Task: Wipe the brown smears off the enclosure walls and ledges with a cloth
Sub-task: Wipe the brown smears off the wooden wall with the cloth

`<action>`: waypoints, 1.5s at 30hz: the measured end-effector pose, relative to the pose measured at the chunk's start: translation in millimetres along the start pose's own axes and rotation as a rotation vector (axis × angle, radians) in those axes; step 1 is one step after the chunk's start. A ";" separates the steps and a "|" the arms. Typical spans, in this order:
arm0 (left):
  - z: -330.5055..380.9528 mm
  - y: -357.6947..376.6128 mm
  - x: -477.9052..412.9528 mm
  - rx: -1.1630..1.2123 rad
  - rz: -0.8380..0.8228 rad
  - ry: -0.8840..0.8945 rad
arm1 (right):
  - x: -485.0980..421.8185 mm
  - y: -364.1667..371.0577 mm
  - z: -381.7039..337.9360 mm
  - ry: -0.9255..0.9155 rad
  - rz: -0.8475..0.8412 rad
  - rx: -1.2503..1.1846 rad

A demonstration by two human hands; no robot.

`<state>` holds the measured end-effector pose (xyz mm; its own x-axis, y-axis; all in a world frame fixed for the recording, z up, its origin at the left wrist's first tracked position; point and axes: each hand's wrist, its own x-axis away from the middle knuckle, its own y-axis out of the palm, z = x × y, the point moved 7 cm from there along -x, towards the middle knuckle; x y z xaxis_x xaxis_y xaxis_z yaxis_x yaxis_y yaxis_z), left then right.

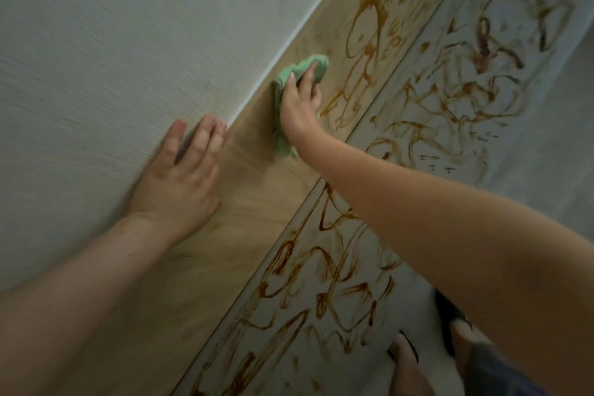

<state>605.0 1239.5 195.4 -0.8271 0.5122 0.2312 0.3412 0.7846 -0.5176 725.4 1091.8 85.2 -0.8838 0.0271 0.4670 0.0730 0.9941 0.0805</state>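
On the wood-toned ledge, mid-wipe, with far more smearing left than cleared.

Only the stretch of ledge near the person, beside and behind the green cloth, looks clean. Brown smears cover the ledge beyond the cloth and loop all over the pale lower panel, so the job seems to be at an early stage. The right hand lies on top of the cloth with its fingers stretched out almost straight, pressing it against the ledge close under the white trim, and a bunched tail of cloth hangs out below the wrist. The left hand is flat and open, braced on the pale wall at its lower edge, holding nothing.
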 end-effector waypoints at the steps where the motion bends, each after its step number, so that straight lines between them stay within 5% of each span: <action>1: 1.9 -2.4 -1.3 0.003 -0.060 -0.002 | -9.3 -11.5 -13.2 -0.033 0.023 0.010; 6: -12.4 -40.2 -59.0 0.018 -0.015 -0.022 | -53.0 -43.2 0.1 0.048 0.044 -0.058; 12: -24.0 -69.6 -176.8 0.001 0.071 -0.063 | -8.8 10.2 75.0 0.349 -0.185 -0.154; 15: -25.5 -60.0 -212.0 -0.108 0.044 0.000 | -41.6 -3.4 71.1 0.355 -0.108 -0.247; 27: -26.1 -47.9 -219.3 0.022 0.084 0.065 | -159.2 -52.1 174.3 0.633 0.166 -0.394; 36: -25.2 -44.6 -218.5 0.014 0.091 0.066 | -228.9 -15.0 352.5 0.807 0.231 -0.541; 45: -23.1 -47.0 -218.9 -0.042 0.077 0.066 | -208.7 38.5 389.2 0.843 0.236 -0.662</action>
<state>780.3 1098.6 188.1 -0.7673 0.5920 0.2467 0.4219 0.7556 -0.5010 732.8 1165.4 -351.8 -0.2336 -0.1221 0.9646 0.6555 0.7130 0.2490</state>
